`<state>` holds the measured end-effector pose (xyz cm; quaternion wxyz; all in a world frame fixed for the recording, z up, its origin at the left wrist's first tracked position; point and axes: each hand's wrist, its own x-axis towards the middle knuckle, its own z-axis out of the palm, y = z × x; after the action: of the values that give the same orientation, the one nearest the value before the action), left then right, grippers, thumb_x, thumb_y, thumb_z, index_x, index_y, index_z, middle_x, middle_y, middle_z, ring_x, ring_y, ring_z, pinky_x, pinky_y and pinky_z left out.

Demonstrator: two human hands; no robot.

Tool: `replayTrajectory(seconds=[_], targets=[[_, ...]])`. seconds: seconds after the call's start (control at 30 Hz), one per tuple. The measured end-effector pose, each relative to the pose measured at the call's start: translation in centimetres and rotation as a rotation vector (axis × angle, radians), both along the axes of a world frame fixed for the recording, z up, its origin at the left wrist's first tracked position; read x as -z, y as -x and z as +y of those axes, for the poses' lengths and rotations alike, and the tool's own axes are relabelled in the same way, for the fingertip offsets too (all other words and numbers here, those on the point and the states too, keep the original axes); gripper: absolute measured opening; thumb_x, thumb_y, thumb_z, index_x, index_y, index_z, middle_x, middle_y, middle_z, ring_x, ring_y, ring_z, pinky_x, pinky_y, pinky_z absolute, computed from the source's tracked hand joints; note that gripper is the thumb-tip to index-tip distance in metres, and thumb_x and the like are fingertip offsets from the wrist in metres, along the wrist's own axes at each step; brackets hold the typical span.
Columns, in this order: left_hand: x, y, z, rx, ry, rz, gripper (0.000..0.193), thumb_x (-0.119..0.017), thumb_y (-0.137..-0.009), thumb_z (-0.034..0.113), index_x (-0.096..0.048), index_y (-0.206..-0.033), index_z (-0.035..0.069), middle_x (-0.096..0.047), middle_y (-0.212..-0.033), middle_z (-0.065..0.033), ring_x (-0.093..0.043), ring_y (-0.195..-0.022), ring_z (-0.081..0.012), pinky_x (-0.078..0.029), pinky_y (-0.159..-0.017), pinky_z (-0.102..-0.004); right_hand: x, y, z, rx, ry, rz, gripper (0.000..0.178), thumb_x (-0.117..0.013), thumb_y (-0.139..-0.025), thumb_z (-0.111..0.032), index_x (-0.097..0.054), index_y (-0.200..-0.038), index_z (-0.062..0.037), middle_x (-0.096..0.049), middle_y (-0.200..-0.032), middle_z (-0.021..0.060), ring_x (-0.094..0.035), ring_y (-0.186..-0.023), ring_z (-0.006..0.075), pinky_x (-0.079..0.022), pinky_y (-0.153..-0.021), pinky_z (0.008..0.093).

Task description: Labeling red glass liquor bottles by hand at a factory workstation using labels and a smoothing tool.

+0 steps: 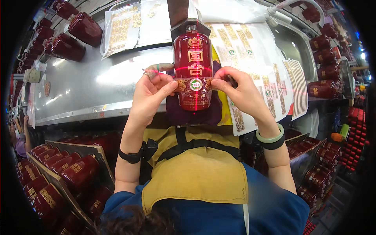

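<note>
A dark red glass bottle [193,43] lies before me, its neck pointing away, with gold characters down its front. Across its lower half runs a decal strip [195,84] with gold ornament and a round green-and-white emblem. The strip's left end is pinched between the thumb and fingers of my left hand [150,92]. At the other end, my right hand [241,88] pinches it close to the bottle's right side. Red laser lines cross on the glass. Beneath the bottle is a dark purple cloth [214,113]. Whether the strip is stuck down cannot be seen.
Sheets of gold decals [270,78] cover the right of the metal table [94,84], and another decal sheet [122,29] lies at the far left. Red bottles [68,47] stand along both sides. Wooden crates [74,172] of bottles flank me below.
</note>
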<state>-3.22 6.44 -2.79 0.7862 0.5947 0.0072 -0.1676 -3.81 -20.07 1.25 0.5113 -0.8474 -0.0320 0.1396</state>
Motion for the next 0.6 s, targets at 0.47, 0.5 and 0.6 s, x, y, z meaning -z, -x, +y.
replayTrajectory(seconds=[0.47,0.5,0.6], targets=[[0.34,0.14,-0.19,-0.017,-0.015,0.006,0.035,-0.075,-0.093,0.005,-0.055,-0.121,0.0,-0.067,-0.103,-0.0061,-0.065,-0.093,-0.0128,-0.053,-0.081,-0.0281,0.1,-0.01,0.0,-0.004,-0.012,-0.058,0.021,-0.073,-0.093,-0.019,-0.069,-0.094,0.001,-0.066,-0.085,0.0097,-0.057,-0.074,0.0172,-0.047,-0.071,0.0315],[0.36,0.13,-0.19,-0.017,-0.015,0.005,0.035,-0.075,-0.093,0.005,-0.055,-0.121,0.0,-0.067,-0.103,-0.0061,-0.065,-0.093,-0.0128,-0.053,-0.081,-0.0281,0.09,-0.02,0.01,-0.004,-0.012,-0.059,0.021,-0.073,-0.093,-0.019,-0.069,-0.094,0.001,-0.066,-0.085,0.0097,-0.057,-0.074,0.0172,-0.047,-0.071,0.0315],[0.33,0.15,-0.2,-0.015,-0.01,0.002,0.035,-0.075,-0.093,0.005,-0.055,-0.121,0.0,-0.067,-0.103,-0.006,-0.065,-0.093,-0.013,-0.054,-0.081,-0.0283,0.1,-0.06,0.04,0.002,-0.026,-0.045,0.021,-0.073,-0.093,-0.019,-0.069,-0.093,0.001,-0.066,-0.086,0.0099,-0.057,-0.074,0.0176,-0.047,-0.071,0.0316]])
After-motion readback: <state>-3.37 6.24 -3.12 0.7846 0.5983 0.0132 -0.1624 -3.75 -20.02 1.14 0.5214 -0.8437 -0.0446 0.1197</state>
